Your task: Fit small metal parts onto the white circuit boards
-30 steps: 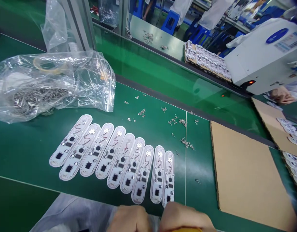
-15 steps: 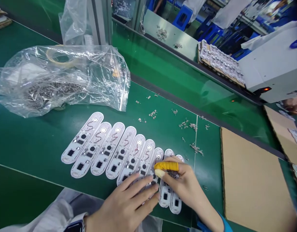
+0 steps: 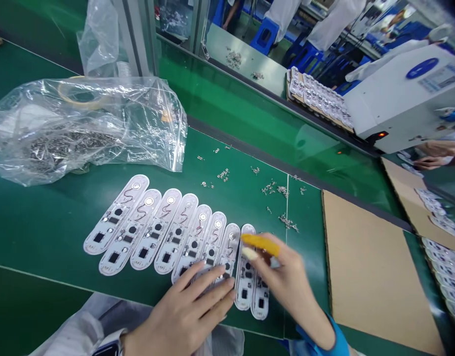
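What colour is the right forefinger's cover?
Yellow: the finger cover on the right hand, clearest in the head view.

From where I stood, a grey metal post (image 3: 133,39) rose at the far edge of the green table (image 3: 45,212), toward its left. Along this edge ran a glossy green strip (image 3: 249,113). Behind it I saw a pale bench (image 3: 249,57), blue stools (image 3: 264,37) and, to the right, a white machine (image 3: 405,106) whose lamp (image 3: 382,134) glowed orange-red.
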